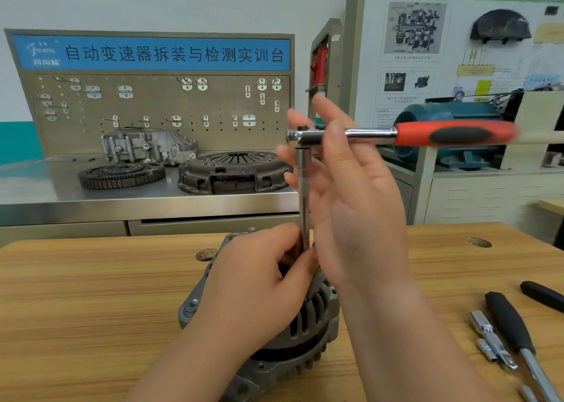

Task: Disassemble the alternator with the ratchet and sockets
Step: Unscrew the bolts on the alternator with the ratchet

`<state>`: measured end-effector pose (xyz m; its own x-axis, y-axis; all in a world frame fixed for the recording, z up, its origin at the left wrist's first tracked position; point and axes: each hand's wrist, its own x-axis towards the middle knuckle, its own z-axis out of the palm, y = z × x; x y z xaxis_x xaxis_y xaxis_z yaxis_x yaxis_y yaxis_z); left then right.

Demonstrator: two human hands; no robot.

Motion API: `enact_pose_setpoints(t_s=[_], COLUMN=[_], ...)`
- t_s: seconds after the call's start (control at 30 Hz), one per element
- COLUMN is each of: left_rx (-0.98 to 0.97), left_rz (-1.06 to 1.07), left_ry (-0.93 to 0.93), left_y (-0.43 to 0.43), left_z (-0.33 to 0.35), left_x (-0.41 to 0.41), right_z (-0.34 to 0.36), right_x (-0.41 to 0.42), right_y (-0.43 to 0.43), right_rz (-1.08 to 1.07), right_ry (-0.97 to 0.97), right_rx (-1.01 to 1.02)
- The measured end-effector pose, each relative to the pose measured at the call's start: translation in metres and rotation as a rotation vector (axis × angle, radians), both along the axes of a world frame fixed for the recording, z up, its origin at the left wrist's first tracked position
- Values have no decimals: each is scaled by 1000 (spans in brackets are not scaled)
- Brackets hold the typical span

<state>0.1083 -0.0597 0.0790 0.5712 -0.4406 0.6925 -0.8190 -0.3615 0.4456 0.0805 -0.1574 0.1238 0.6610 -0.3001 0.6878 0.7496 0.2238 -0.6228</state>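
Steadying extension bar [304,200] on alternator [308,319], spare tools [512,328] nearby

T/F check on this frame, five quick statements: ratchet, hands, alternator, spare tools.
1. The ratchet has a red and black handle. True.
2. The extension bar lies flat on the table. False: it stands upright from the ratchet head down to the alternator.
3. The left hand steadies the bar's lower end at the alternator. True.
4. The right hand is a closed fist round the red grip. False: fingers spread, near the ratchet head.
5. Spare tools lie left of the alternator. False: on its right.
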Motion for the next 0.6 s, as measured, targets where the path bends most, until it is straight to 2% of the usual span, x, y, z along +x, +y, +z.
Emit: enact_pose_setpoints(t_s=[0.13,0.27,0.4,0.6], left_rx=[4,11,6,14], left_rz=[21,19,-13,0], left_ry=[-20,-20,-9,-10], left_y=[-2,-1,1,-1], left_z=[0,-1,0,1], left_x=[-2,-2,-2,-2], right_z=[0,0,2,-1], right_x=[-1,-2,-1,-1], right_y=[2,1,-1,1], right_rz=[-71,77,85,-18], right_ry=[-74,-12,80,-53], right_rx=[-91,7,24,-64])
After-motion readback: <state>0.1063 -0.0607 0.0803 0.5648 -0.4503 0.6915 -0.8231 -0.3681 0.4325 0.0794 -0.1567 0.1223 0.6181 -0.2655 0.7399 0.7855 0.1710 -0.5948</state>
